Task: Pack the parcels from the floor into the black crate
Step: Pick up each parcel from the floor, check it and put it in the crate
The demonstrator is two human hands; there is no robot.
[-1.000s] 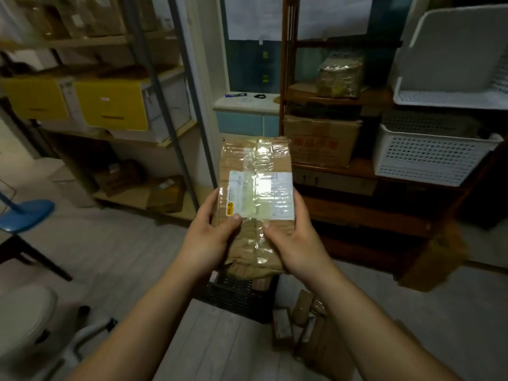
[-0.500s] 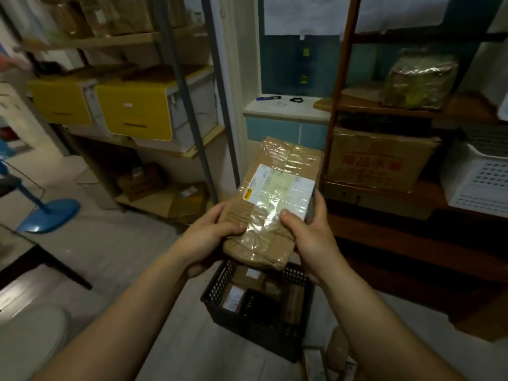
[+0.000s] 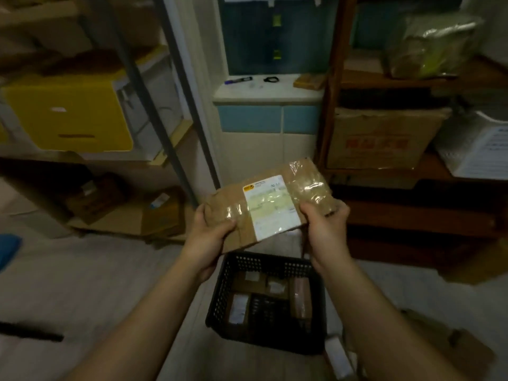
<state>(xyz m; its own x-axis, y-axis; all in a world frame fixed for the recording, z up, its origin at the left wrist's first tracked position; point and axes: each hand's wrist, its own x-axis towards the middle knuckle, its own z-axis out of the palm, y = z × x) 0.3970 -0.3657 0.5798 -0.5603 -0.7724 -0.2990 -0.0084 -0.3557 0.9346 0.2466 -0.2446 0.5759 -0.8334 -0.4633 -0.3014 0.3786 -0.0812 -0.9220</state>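
I see my left hand [image 3: 211,232] and right hand [image 3: 324,229] gripping a flat brown tape-wrapped parcel [image 3: 270,204], white label up, above the black crate [image 3: 268,303].

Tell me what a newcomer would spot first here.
First comes the taped brown parcel at centre, label up, gripped by the left hand and right hand. Just below it on the floor sits the black crate, with packed parcels already inside. A bright yellow box stands out on the shelf at left.
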